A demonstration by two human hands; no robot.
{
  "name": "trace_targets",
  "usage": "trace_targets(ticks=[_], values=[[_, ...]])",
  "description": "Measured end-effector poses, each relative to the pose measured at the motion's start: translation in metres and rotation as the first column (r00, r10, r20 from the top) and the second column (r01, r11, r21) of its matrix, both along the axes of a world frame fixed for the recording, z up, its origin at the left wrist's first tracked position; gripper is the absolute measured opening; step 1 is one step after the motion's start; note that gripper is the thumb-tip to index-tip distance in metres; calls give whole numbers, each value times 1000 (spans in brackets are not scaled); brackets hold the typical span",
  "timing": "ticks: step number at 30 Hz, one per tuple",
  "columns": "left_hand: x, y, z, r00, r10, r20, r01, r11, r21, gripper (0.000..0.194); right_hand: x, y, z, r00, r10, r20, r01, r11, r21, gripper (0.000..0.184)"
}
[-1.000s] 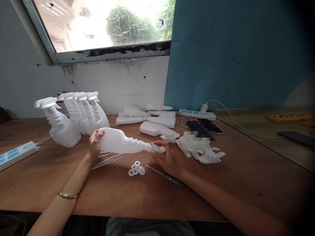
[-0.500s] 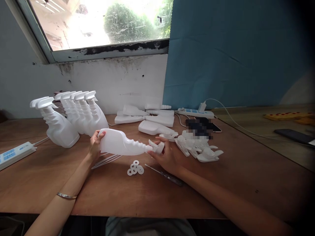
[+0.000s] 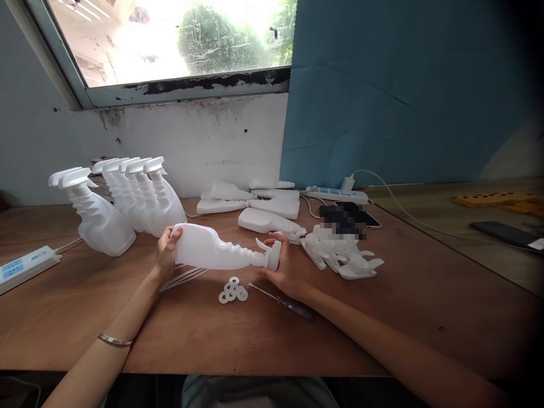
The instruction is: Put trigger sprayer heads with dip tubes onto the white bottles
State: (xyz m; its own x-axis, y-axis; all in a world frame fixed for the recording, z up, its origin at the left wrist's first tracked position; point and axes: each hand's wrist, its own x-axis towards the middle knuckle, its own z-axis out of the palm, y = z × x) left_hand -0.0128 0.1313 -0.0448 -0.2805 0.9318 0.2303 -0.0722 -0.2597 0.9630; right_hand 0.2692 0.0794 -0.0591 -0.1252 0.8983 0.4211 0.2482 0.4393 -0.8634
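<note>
A white plastic spray bottle [image 3: 208, 248] lies sideways in the air over the table, its base to the left. My left hand [image 3: 166, 249] is closed around the base end. At the other end, my right hand [image 3: 287, 266] grips the white trigger spray head [image 3: 272, 256], which sits on the bottle's neck. Below the bottle lies a small pile of white ring washers [image 3: 233, 290]. A screwdriver [image 3: 283, 302] rests under my right wrist. Thin white tubes [image 3: 185, 279] lie partly hidden behind the bottle.
Several bottles with spray heads [image 3: 106, 221] stand at the left. Bottles without heads [image 3: 267, 220] lie by the wall. Loose spray heads [image 3: 344, 255] are heaped right of my hand. Power strips [image 3: 29, 266], a cable and phones [image 3: 361, 214] lie around the table [image 3: 191, 340].
The spray head has turned on the bottle's neck, its trigger now pointing up and left. My right fingers have shifted around it; my left hand keeps its hold.
</note>
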Motion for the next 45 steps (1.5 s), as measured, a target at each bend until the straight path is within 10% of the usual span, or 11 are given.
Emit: trace_targets(ticks=[11,18,28,35,41,45], values=[[1,-1,3,1000,-5,-5,5,1000,-8,39,1,1,6,991,-128,24,130,987,-97,51],[1,-1,3,1000,19,-13,-20,999,-31,41,0,-2,9,997,69,-31,-72,989,-126,67],[1,0,1,1000,7,-11,-7,1000,-25,42,2,-2,15,991,-100,86,113,981,-157,53],[-2,2,-2,987,57,-150,-49,997,54,40,-1,0,13,993,-25,-112,-9,956,-292,46],[-6,1,3,912,151,-380,-77,976,205,43,0,4,4,987,-69,-144,49,989,-142,47],[-5,2,7,989,28,-144,-6,988,152,51,0,3,2,990,-130,-51,130,991,-14,44]])
